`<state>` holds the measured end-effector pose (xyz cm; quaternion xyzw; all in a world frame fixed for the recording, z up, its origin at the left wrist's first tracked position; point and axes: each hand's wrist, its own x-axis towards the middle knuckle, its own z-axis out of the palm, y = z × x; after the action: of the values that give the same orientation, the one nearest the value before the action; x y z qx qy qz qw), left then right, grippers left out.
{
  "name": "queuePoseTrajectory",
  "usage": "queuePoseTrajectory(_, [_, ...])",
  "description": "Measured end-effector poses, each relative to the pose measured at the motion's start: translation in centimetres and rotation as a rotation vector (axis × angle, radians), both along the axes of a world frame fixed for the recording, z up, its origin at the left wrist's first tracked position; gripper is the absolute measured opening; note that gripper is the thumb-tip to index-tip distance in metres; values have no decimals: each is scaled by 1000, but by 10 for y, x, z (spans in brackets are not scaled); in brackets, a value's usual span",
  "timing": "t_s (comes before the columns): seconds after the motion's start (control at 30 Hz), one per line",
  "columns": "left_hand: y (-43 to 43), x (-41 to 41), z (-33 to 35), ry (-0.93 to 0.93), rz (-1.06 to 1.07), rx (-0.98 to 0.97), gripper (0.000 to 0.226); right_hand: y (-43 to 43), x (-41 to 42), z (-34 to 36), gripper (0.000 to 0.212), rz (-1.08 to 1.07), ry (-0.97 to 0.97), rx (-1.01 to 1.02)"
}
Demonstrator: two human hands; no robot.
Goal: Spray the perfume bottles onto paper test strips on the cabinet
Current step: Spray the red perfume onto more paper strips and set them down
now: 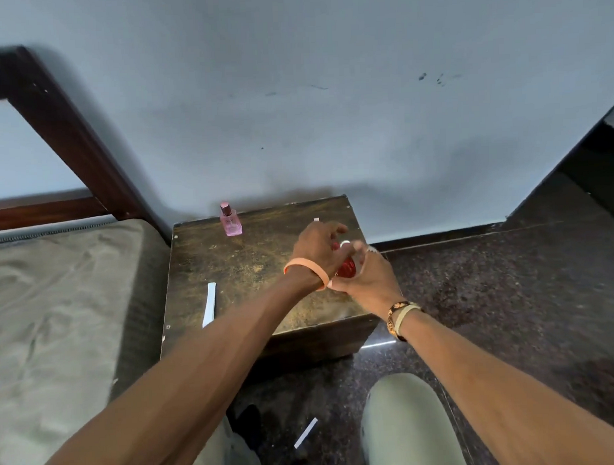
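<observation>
My right hand point(370, 282) grips a red perfume bottle point(347, 268) over the right side of the wooden cabinet point(251, 269). My left hand point(316, 253) is just left of the bottle's top with curled fingers. A small white end of a paper strip point(316, 219) sticks up behind those fingers, and the rest of the strip is hidden. A pink perfume bottle point(230, 221) stands upright at the cabinet's back left. Another white strip point(209, 304) lies flat near the cabinet's front left edge.
A bed with an olive mattress point(57, 310) and a dark wooden frame point(69, 136) touches the cabinet's left side. The wall stands right behind the cabinet. A loose paper strip point(305, 433) lies on the dark speckled floor point(491, 278) between my knees.
</observation>
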<state>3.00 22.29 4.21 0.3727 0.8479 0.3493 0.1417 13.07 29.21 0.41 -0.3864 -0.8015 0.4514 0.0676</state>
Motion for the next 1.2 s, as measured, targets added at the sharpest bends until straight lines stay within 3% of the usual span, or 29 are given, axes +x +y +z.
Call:
queuePoseTrajectory(0.1, [4,2,-2,63,-27,-92,36,-6,-4,-8,41,-41,-5,-3])
queuePoseTrajectory(0.2, [8,0,-5,101,-17,-148,24,-10,-7,-13,28,-88,-51,111])
queuePoseTrajectory(0.6, [16,-5,-8,562,-430,-450,36,-4,-13,-14,16,-108,-70,202])
queuePoseTrajectory(0.73, [17,-2,-8,560,-400,-490,38,-3,-10,-13,24,-88,-80,196])
queuePoseTrajectory(0.87, [16,-6,-13,443,-456,-459,40,-1,-9,-15,12,-96,-54,124])
queuePoseTrajectory(1.03, [13,-13,-9,519,-499,-499,33,-4,-9,-18,31,-65,-111,185])
queuePoseTrajectory(1.2, [24,-6,0,628,-544,-616,28,-5,-10,-19,24,-75,-148,213])
